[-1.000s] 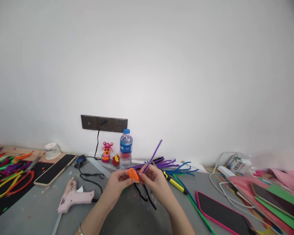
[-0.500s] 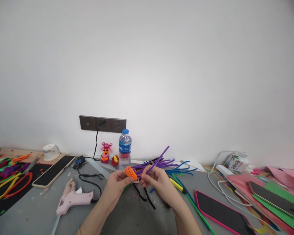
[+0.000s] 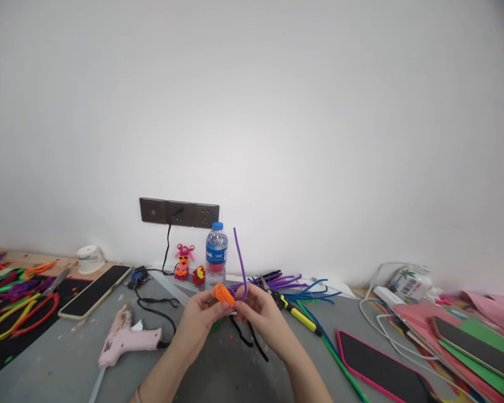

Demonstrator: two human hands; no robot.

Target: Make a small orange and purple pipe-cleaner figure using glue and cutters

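Between the thumb and fingers of my left hand (image 3: 197, 322) is a bundle of folded orange pipe cleaner (image 3: 224, 294). My right hand (image 3: 260, 313) touches it from the other side and pinches a purple pipe cleaner (image 3: 239, 257), whose long free end curves upward. Below the hands, black pipe cleaner strands (image 3: 258, 342) hang or lie over the grey table; where they start is hidden. Behind the right hand lie loose purple and blue pipe cleaners (image 3: 313, 292) and yellow-handled pliers (image 3: 303, 318).
A pink glue gun (image 3: 130, 338) lies at left near a phone (image 3: 96, 291) and scissors (image 3: 25, 319). A water bottle (image 3: 216, 254) stands by the wall beside a small pipe cleaner figure (image 3: 183, 263). At right are a pink-edged phone (image 3: 382, 366), a white cable (image 3: 397, 341) and coloured sheets (image 3: 428, 324).
The purple pipe cleaner has swung from slanting right to standing upright with a bend near its base. My right hand has moved left against the orange bundle, uncovering the pliers.
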